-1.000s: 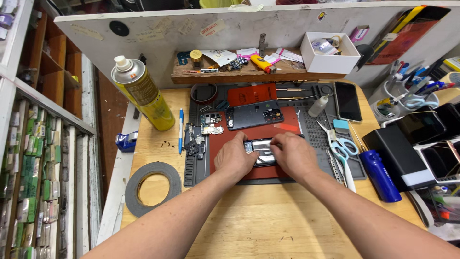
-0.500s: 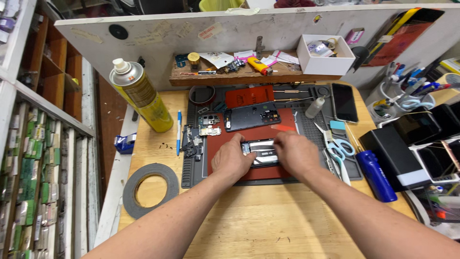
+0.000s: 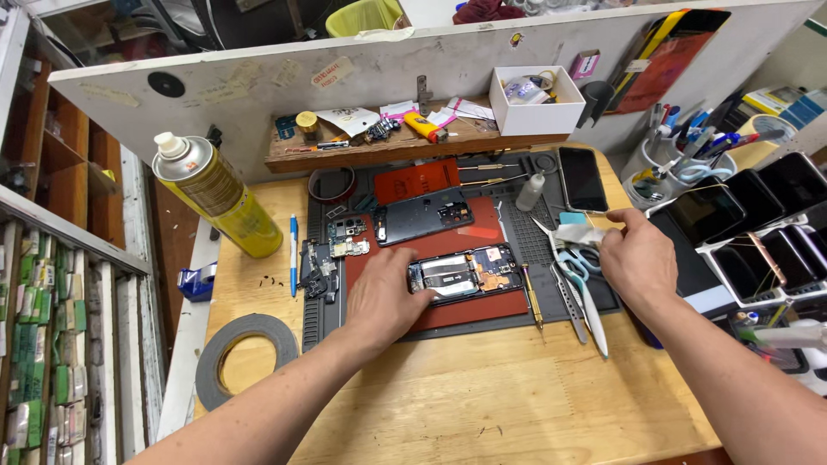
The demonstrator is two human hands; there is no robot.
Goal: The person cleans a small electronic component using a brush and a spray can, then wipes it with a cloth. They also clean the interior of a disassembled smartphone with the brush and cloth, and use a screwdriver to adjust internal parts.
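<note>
Right hand (image 3: pixel 636 258) had left the opened phone (image 3: pixel 465 274) for a white wipe (image 3: pixel 579 233), pinching it; left hand (image 3: pixel 385 297) stayed flat, steadying the phone, gripping nothing.

yellow spray can (image 3: pixel 226 205), red mat (image 3: pixel 457 306) — blue pen (image 3: pixel 294 250), white box (image 3: pixel 527 114)

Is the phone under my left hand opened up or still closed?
Opened: the phone under the left hand shows bare boards and metal parts inside.

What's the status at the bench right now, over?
Left hand rests on opened phone on red mat. Right hand pinches white wipe above scissors. Nothing between them.
</note>
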